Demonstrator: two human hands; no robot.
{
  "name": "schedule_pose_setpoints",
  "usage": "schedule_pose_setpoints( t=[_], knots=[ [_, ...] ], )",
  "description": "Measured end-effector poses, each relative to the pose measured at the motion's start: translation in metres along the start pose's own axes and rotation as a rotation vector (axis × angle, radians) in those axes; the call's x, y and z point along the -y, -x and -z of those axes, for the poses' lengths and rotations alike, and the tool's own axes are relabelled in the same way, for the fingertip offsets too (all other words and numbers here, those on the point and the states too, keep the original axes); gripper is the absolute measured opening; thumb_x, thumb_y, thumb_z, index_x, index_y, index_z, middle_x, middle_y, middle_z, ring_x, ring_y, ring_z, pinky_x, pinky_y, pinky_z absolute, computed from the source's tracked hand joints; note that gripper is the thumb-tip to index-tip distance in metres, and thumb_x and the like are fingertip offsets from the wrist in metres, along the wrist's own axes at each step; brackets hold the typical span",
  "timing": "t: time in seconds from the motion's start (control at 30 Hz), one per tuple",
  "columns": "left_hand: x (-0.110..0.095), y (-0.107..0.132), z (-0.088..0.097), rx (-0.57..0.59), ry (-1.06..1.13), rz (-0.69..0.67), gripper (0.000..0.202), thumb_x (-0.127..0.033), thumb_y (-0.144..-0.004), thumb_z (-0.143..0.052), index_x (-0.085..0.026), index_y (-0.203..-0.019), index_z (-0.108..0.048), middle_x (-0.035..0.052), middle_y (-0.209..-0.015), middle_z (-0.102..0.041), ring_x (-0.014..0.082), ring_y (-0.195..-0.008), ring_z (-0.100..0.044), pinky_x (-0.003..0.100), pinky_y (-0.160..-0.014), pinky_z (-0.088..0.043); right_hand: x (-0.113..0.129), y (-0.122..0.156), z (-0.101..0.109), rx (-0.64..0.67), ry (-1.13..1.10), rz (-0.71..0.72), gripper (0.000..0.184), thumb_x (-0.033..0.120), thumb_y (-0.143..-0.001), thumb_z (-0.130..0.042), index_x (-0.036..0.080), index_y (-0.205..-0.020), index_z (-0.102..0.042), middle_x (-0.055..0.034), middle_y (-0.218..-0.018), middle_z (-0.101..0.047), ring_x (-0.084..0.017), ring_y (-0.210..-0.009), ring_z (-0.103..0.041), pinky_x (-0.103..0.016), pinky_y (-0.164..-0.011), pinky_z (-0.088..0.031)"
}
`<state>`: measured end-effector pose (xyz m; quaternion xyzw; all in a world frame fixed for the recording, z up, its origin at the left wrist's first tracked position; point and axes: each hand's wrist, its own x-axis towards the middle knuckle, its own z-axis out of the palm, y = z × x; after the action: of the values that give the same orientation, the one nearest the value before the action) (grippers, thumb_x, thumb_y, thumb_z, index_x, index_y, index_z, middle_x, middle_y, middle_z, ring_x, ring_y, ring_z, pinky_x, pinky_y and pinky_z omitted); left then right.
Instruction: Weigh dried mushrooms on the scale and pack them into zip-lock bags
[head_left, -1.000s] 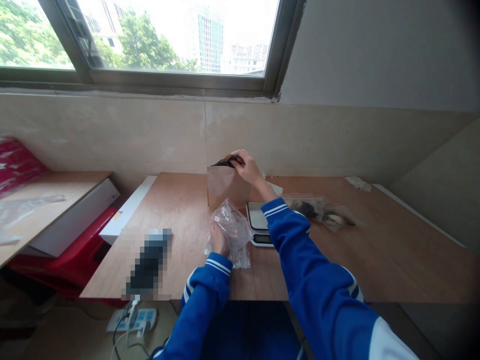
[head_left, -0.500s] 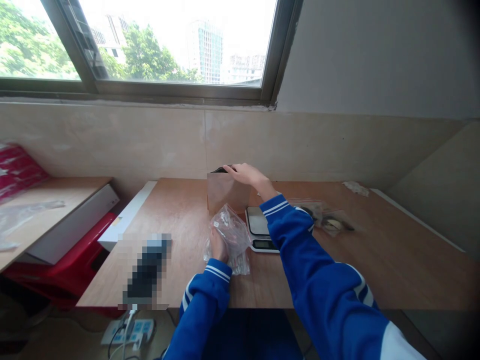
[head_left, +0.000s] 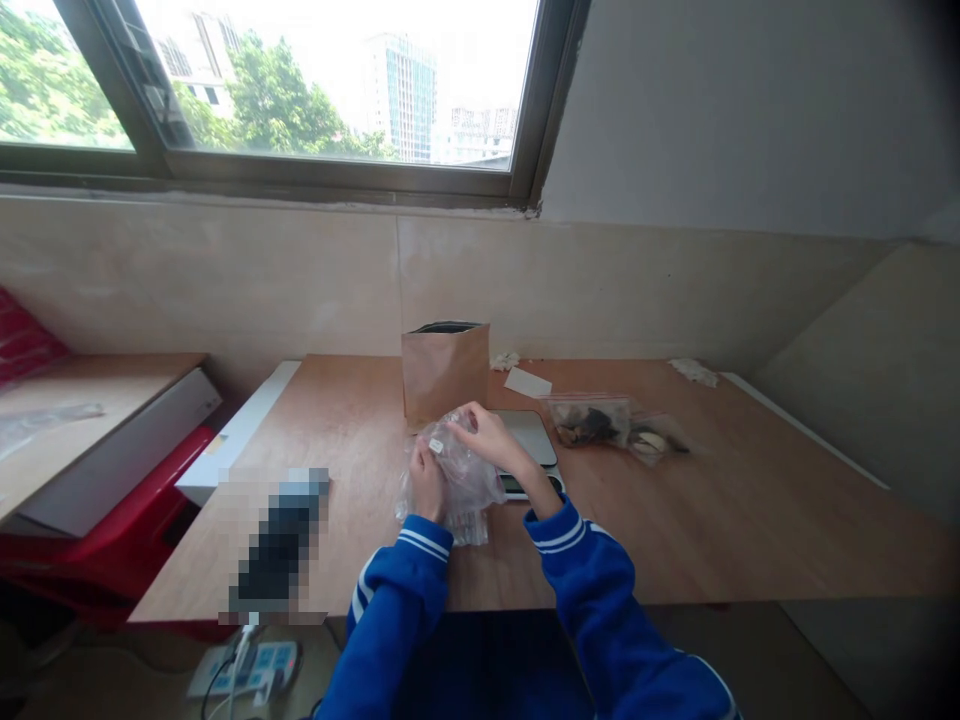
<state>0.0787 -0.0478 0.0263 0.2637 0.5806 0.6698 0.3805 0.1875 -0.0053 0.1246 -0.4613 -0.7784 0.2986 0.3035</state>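
On my feed, the left hand (head_left: 427,487) is closed around the lower left side of a clear plastic bag (head_left: 463,480), and the right hand (head_left: 486,438) reaches over from the right, its fingers (head_left: 459,423) pinching the crumpled upper part, so I read both as grasping it. The bag sits low in the middle of the frame, just above the table, with a small white tag (head_left: 436,446) showing near the left hand; what is inside is too crinkled for me to make out. Both blue sleeves (head_left: 589,580) with white cuff stripes run up from the bottom edge. Just right of the bag, a digital kitchen scale (head_left: 529,435) lies partly beneath the right wrist. Behind the bag, a kraft paper pouch (head_left: 444,375) stands upright with a dark lining at its mouth. Further right, a zip bag (head_left: 589,421) of dark pieces lies on the wooden table (head_left: 360,400), with a white paper slip (head_left: 527,382) behind it. Left of the hands is a pixelated, unreadable object (head_left: 279,535), and below the table edge sits a power strip (head_left: 244,670). A red stool (head_left: 112,520) shows at the left.
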Motion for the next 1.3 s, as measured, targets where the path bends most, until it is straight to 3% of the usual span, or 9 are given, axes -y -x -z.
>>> schedule_pose_setpoints(
  t=[0.13,0.27,0.47,0.67,0.8,0.9,1.03,1.17,1.3],
  knots=[
    [-0.016,0.004,0.000,0.002,-0.136,-0.179,0.037,-0.054,-0.092,-0.043,-0.022,-0.079,-0.056,0.0039,-0.076,-0.062,0.0199,-0.079,-0.061,0.028,-0.069,-0.049,-0.022,0.006,-0.001,-0.176,-0.172,-0.070,0.028,0.043,-0.091,-0.046,0.020,-0.085,-0.060,0.0000,-0.060,-0.063,-0.019,-0.062,-0.063,-0.029,-0.064,-0.047],
    [-0.032,0.006,0.001,0.068,-0.220,-0.295,0.031,-0.048,-0.093,-0.045,-0.023,-0.079,-0.057,0.0024,-0.073,-0.060,0.0176,-0.070,-0.058,0.026,-0.067,-0.044,-0.024,0.025,-0.008,-0.316,-0.279,-0.175,0.036,0.055,-0.092,-0.040,0.022,-0.091,-0.055,0.0000,-0.062,-0.060,-0.018,-0.053,-0.060,-0.029,-0.053,-0.046],
    [-0.041,-0.001,0.025,0.045,-0.332,-0.294,0.027,-0.042,-0.092,-0.046,-0.021,-0.084,-0.061,0.0027,-0.071,-0.062,0.0176,-0.063,-0.056,0.026,-0.061,-0.041,-0.027,0.067,-0.035,0.058,-0.677,-0.326,0.053,0.057,-0.070,-0.071,0.025,-0.103,-0.044,-0.0012,-0.087,-0.065,-0.014,-0.046,-0.059,-0.025,-0.035,-0.045],
    [-0.037,-0.011,0.043,0.115,-0.484,-0.271,0.029,-0.041,-0.093,-0.042,-0.020,-0.086,-0.061,0.0032,-0.070,-0.063,0.0175,-0.057,-0.057,0.027,-0.056,-0.041,-0.046,0.086,-0.033,0.182,-0.736,-0.290,0.052,0.058,-0.074,-0.065,0.025,-0.108,-0.043,-0.0026,-0.090,-0.064,-0.015,-0.044,-0.059,-0.028,-0.036,-0.046],
    [-0.028,-0.013,0.050,0.066,-0.742,-0.257,0.028,-0.039,-0.095,-0.038,-0.021,-0.092,-0.060,0.0055,-0.075,-0.065,0.0207,-0.065,-0.062,0.030,-0.063,-0.044,-0.104,0.082,0.011,-0.349,-0.285,-0.139,0.032,0.048,-0.083,-0.053,0.022,-0.102,-0.055,-0.0114,-0.103,-0.061,-0.025,-0.088,-0.064,-0.041,-0.074,-0.055],
    [-0.021,-0.014,0.054,-0.040,-0.879,-0.293,0.033,-0.041,-0.095,-0.039,-0.017,-0.108,-0.057,0.0120,-0.091,-0.065,0.0258,-0.082,-0.064,0.036,-0.072,-0.048,-0.166,0.081,0.057,-0.771,0.231,-0.170,0.030,0.030,-0.083,-0.047,0.016,-0.108,-0.055,-0.0196,-0.116,-0.055,-0.033,-0.117,-0.049,-0.053,-0.098,-0.041],
    [-0.023,-0.005,0.050,-0.206,-0.882,-0.624,0.052,-0.046,-0.093,-0.043,-0.007,-0.128,-0.046,0.0237,-0.124,-0.051,0.0325,-0.116,-0.051,0.049,-0.093,-0.044,-0.235,0.091,0.101,-0.866,0.580,-0.369,0.050,0.021,-0.072,-0.053,0.006,-0.120,-0.050,-0.0282,-0.130,-0.043,-0.039,-0.120,-0.044,-0.055,-0.096,-0.036],
    [-0.040,0.013,0.040,-0.272,-0.862,-0.698,0.045,-0.043,-0.096,-0.038,-0.015,-0.130,-0.046,0.0189,-0.130,-0.045,0.0307,-0.122,-0.044,0.054,-0.101,-0.037,-0.263,0.102,0.121,-0.842,0.626,-0.390,0.047,0.021,-0.075,-0.046,0.012,-0.121,-0.055,-0.0194,-0.112,-0.056,-0.030,-0.099,-0.054,-0.044,-0.085,-0.043],
    [-0.048,0.025,0.036,-0.083,-0.889,-0.689,0.036,-0.039,-0.097,-0.033,-0.021,-0.116,-0.057,0.0154,-0.125,-0.050,0.0279,-0.118,-0.049,0.050,-0.100,-0.039,-0.261,0.112,0.132,-0.912,0.624,-0.389,0.039,0.025,-0.080,-0.043,0.014,-0.110,-0.065,-0.0157,-0.096,-0.063,-0.029,-0.088,-0.058,-0.044,-0.080,-0.043]
  ],
)
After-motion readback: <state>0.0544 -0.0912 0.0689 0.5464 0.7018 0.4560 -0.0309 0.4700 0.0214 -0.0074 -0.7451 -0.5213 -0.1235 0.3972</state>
